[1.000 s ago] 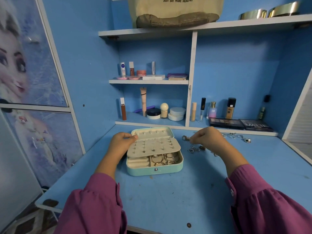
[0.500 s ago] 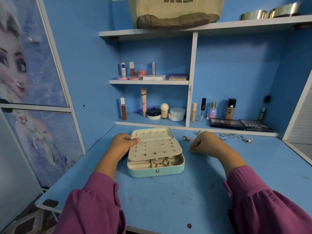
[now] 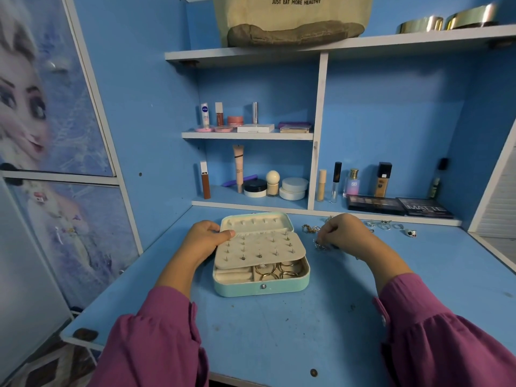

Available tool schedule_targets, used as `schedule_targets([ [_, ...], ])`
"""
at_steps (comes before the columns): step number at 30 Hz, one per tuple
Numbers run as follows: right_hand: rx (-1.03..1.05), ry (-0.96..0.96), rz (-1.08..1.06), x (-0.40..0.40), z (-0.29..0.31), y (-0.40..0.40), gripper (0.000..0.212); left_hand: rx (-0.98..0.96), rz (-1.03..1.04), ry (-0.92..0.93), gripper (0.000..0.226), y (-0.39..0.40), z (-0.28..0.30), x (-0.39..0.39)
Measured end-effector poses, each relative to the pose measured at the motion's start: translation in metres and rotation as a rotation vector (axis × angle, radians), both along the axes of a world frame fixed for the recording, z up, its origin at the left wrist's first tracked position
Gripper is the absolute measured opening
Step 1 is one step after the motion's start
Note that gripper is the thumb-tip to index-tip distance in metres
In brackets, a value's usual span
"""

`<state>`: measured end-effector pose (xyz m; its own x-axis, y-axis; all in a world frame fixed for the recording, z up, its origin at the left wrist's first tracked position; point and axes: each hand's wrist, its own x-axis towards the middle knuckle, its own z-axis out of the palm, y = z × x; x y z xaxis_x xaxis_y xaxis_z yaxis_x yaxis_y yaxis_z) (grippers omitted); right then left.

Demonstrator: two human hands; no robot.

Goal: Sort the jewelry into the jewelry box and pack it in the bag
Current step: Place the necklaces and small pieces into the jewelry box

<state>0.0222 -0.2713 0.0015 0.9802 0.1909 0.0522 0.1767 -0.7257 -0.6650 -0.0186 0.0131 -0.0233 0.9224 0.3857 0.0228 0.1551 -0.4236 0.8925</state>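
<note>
Bag (image 3: 293, 20) lettered "JUST EAT MORE HEALTHY", left hand (image 3: 205, 240) grip pinching earring panel (image 3: 259, 250), right hand (image 3: 344, 233) grip clamped on chain (image 3: 320, 245).

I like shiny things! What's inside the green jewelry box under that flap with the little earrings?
In the jewelry box, gold rings and cream ring rolls show at the front. The earring flap, held by the left hand, covers the rest.

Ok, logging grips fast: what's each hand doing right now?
Left hand: holds the earring flap of the jewelry box.
Right hand: fingers pinch a small silver piece on the desk.
</note>
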Motion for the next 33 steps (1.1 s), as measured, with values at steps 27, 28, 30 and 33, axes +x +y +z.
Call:
schedule_targets([
  [27,0.699,-0.057,0.054,-0.011,0.007,0.022,0.021,0.193,-0.073,-0.122,0.039,-0.025,0.017,-0.006],
  [28,0.704,-0.049,0.061,-0.013,0.008,0.024,0.021,0.173,-0.129,-0.185,0.035,-0.032,0.024,-0.006],
  [30,0.724,-0.042,0.097,-0.013,0.007,0.027,0.023,0.143,-0.288,-0.239,0.03,-0.05,0.038,-0.005],
  [33,0.752,-0.034,0.129,-0.013,0.005,0.029,0.024,0.21,-0.438,-0.222,0.028,-0.075,0.051,-0.001],
])
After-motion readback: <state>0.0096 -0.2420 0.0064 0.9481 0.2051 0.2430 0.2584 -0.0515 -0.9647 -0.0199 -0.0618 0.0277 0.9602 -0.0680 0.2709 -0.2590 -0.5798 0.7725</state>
